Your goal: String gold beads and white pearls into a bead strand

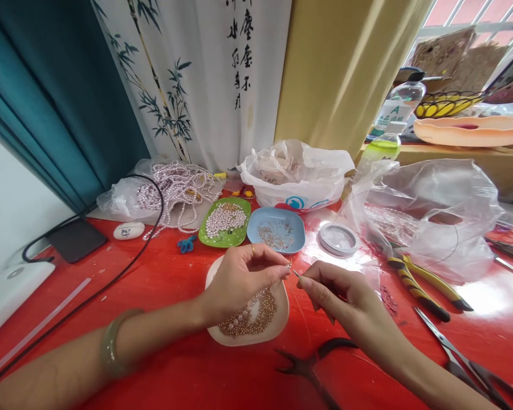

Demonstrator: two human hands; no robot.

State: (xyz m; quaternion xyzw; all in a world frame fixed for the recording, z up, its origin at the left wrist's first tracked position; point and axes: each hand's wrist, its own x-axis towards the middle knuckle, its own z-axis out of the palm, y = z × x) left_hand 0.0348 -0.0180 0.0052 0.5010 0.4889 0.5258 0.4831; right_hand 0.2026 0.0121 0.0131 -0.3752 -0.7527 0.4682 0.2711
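Above the cream dish [244, 341] of gold and pale beads [250, 322], my left hand [244, 274] pinches a tiny gold-coloured piece [289, 265] between thumb and forefinger. Just to its right, my right hand [346, 296] is closed, its thumb and forefinger on a thin, pointed metal-looking piece [296, 273] that is too small to name. The two pinched pieces are almost touching. A fine clear thread [303, 319] runs down below the fingers. Behind my hands are a green dish [220, 240] of pearl beads and a blue dish [300, 242] of small metal bits.
Dark-handled pliers [303, 364] lie in front, with scissors [457, 353] and yellow-black pliers [423, 285] at right. A round clear case [338, 239], plastic bags [444, 210], bead strands [179, 188], a phone [77, 239] and a black cable [132, 262] surround the work area.
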